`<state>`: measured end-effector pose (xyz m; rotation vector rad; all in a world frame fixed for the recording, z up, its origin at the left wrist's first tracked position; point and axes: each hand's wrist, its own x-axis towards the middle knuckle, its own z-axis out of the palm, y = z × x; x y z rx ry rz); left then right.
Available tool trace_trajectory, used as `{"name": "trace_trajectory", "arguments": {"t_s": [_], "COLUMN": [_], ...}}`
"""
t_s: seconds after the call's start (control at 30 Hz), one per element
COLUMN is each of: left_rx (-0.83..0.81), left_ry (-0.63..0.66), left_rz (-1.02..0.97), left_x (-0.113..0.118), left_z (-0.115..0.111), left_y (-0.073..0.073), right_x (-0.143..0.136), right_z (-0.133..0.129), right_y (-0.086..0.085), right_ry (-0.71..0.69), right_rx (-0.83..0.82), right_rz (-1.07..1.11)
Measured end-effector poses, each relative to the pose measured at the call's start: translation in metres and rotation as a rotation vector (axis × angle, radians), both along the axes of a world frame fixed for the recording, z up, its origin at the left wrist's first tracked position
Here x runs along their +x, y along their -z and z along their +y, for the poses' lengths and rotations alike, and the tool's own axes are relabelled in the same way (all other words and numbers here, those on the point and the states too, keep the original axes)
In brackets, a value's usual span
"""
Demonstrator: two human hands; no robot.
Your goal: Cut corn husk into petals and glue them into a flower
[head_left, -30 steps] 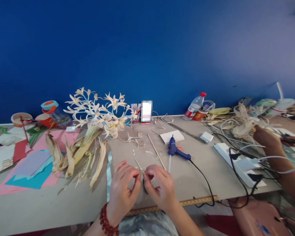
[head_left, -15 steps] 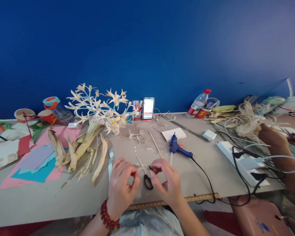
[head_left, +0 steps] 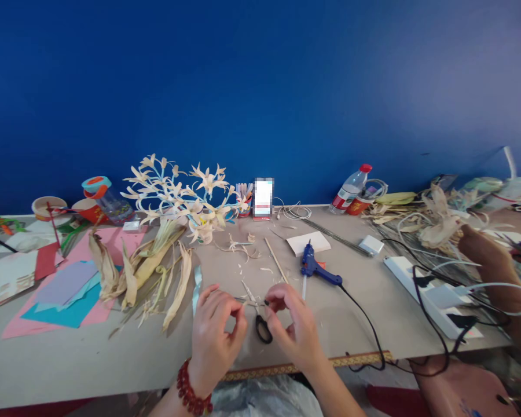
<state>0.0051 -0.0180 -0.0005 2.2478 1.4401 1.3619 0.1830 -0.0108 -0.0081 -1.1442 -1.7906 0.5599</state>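
Observation:
Thumb and fingers of my left hand (head_left: 219, 333) are closed in a pinch, and my right hand (head_left: 293, 327) is pinched the same way. Between their fingertips runs a thin, pale husk strip (head_left: 254, 304), partly hidden by the fingers. Just beneath it, scissors (head_left: 263, 330) with black handles lie on the table, blades pointing away from me. A blue glue gun (head_left: 312, 263) rests beyond my right hand, near a thin wooden stick (head_left: 276, 259). To the left of my left hand are dried corn husks (head_left: 150, 266) and a light-blue ribbon (head_left: 197, 286).
Husk flowers (head_left: 191, 200) on blue stems stand at the back, left of a lit phone (head_left: 263, 197). Coloured paper (head_left: 65, 295) lies left. On the right are a bottle (head_left: 349, 188), a power strip (head_left: 432, 298) with cords, and another person's hand (head_left: 477, 246) by husks.
The strip between my fingertips bowed upward a little before and now looks thinner and flatter. Both hands stay nearly in place, while the whole view has shifted slightly.

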Motion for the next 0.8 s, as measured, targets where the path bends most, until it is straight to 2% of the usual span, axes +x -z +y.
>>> {"name": "trace_trajectory", "arguments": {"t_s": [0.1, 0.2, 0.37, 0.47, 0.57, 0.7, 0.8], "left_rx": [-0.001, -0.003, -0.013, -0.005, -0.016, -0.003, 0.001], "left_ry": [0.042, 0.08, 0.144, 0.108, 0.09, 0.082, 0.052], "left_rz": [0.063, 0.095, 0.105, 0.095, 0.099, 0.101, 0.109], "left_x": [0.003, 0.003, -0.003, -0.005, -0.004, -0.003, -0.005], "left_z": [0.0, 0.0, 0.012, 0.025, 0.033, 0.033, 0.033], "left_y": [-0.001, -0.001, 0.01, 0.023, 0.036, 0.044, 0.044], "right_x": [-0.006, -0.011, 0.004, 0.018, 0.023, 0.011, -0.002], "right_z": [0.0, 0.001, 0.014, 0.051, 0.111, 0.183, 0.211], "right_y": [-0.006, -0.008, -0.008, -0.009, -0.007, 0.005, 0.018], "right_ry": [-0.089, -0.08, -0.098, -0.028, 0.111, 0.132, 0.144], "right_rx": [0.008, 0.054, 0.043, 0.046, -0.021, -0.087, -0.145], "right_rz": [-0.055, -0.136, -0.278, -0.364, -0.507, -0.589, -0.666]}}
